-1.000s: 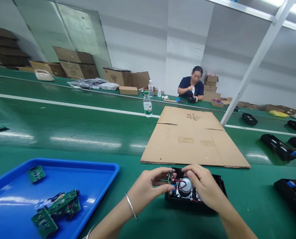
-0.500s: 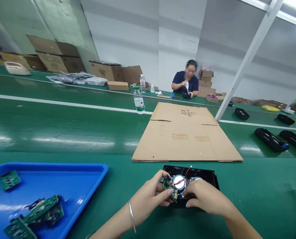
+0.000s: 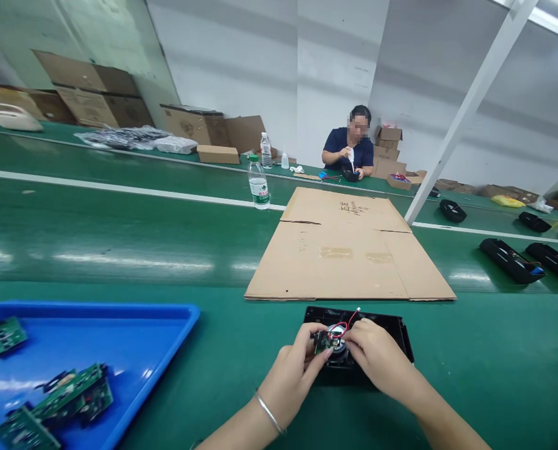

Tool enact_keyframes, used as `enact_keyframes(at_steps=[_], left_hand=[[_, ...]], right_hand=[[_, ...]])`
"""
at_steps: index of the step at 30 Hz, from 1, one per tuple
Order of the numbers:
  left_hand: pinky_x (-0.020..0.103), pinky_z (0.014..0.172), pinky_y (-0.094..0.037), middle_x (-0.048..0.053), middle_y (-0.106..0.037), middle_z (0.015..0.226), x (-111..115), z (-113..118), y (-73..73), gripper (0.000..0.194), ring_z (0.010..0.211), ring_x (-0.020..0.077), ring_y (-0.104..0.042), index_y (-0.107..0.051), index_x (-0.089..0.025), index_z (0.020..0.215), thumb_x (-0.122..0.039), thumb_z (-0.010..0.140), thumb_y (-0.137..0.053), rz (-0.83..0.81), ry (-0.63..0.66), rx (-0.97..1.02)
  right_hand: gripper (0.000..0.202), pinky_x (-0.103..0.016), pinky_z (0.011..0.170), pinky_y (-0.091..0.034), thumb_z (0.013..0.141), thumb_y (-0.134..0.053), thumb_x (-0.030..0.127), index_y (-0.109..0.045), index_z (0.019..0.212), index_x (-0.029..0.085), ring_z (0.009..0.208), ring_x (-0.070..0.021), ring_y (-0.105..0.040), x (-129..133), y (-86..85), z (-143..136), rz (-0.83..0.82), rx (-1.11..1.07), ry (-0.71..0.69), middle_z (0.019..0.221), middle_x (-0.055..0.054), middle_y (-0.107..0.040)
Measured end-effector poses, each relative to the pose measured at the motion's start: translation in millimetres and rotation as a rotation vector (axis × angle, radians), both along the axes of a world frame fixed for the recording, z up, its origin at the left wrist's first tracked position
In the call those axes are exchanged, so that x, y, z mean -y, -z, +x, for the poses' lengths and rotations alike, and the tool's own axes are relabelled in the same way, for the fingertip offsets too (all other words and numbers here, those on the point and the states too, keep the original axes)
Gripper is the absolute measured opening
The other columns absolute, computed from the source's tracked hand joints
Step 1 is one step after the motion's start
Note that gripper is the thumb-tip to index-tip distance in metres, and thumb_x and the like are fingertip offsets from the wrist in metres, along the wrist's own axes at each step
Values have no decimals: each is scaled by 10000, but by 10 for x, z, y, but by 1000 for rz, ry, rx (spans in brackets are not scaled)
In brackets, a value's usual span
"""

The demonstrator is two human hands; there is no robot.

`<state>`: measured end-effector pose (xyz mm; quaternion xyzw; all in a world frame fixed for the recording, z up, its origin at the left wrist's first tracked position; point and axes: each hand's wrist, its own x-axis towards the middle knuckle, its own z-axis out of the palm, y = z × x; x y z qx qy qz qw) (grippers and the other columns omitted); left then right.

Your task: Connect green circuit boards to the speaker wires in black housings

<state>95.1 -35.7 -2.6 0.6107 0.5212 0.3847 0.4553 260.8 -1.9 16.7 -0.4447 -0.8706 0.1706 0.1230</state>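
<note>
My left hand (image 3: 294,367) is closed on a small green circuit board (image 3: 323,342), held over a black speaker housing (image 3: 391,326). Close against the board's right side, my right hand (image 3: 378,351) pinches with thumb and forefinger at a white connector (image 3: 339,342); red and black wires (image 3: 347,325) run by it. Behind the board a round silver speaker (image 3: 338,361) shows in part, and my right hand covers the housing's right portion. The housing lies on the green bench.
At left is a blue tray (image 3: 166,350) with several circuit boards (image 3: 72,394). A cardboard sheet (image 3: 349,269) lies beyond the housing. A water bottle (image 3: 259,184) stands behind it, and black housings (image 3: 511,261) sit at right. Across the bench a person (image 3: 349,147) works.
My right hand has come up from inside the housing to the board's edge. My left hand has turned the board flatter. The view has shifted slightly.
</note>
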Motion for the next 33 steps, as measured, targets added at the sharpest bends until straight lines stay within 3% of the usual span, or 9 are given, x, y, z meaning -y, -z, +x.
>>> enact_keyframes(at_steps=[10, 16, 19, 21, 23, 27, 33], left_hand=[[221, 549, -414, -38, -541, 621, -7, -8, 35, 178, 565, 135, -524, -435, -225, 955, -284, 790, -402, 60, 55, -25], [278, 716, -503, -16, -593, 730, -19, 28, 88, 185, 716, 141, -581, -431, -217, 941, -291, 773, -451, -69, 83, 257], [308, 751, -522, -30, -551, 694, -24, 31, 109, 204, 713, 136, -568, -447, -210, 935, -324, 767, -470, -99, 60, 321], [312, 742, -535, -55, -482, 621, -25, 23, 104, 215, 646, 118, -537, -468, -210, 924, -345, 759, -489, -90, 44, 318], [310, 730, -545, -67, -430, 583, -25, 11, 87, 213, 594, 101, -502, -490, -211, 905, -358, 752, -501, -83, 37, 307], [301, 734, -551, -43, -522, 655, -27, -2, 55, 203, 663, 116, -552, -498, -207, 911, -351, 771, -477, -88, 59, 310], [312, 744, -559, 0, -600, 777, -26, 9, 71, 215, 779, 158, -598, -506, -188, 930, -334, 784, -447, -84, 45, 301]], right_hand=[[159, -246, 727, -421, 824, -462, 109, -607, 819, 173, 837, -148, -508, 8, 45, -68, 72, 41, -13, 832, -35, -586], [140, -275, 674, -426, 820, -480, 115, -609, 793, 164, 759, -161, -510, 27, 97, -85, 157, 175, 10, 774, -27, -591], [115, -290, 630, -422, 810, -513, 133, -592, 731, 161, 710, -171, -516, 40, 131, -93, 198, 196, 43, 721, -23, -584], [38, -287, 621, -423, 776, -565, 126, -583, 785, 158, 717, -173, -522, 38, 137, -86, 216, 164, 90, 754, -26, -579], [124, -276, 635, -427, 745, -602, 110, -568, 853, 159, 746, -168, -523, 24, 128, -72, 219, 110, 87, 813, -29, -571], [60, -251, 634, -416, 762, -581, 113, -539, 773, 154, 736, -147, -495, -15, 118, -46, 195, 27, -7, 802, -18, -542], [60, -276, 608, -372, 817, -482, 136, -528, 784, 155, 703, -161, -440, -25, 230, -61, 331, 14, -35, 763, -26, -517]])
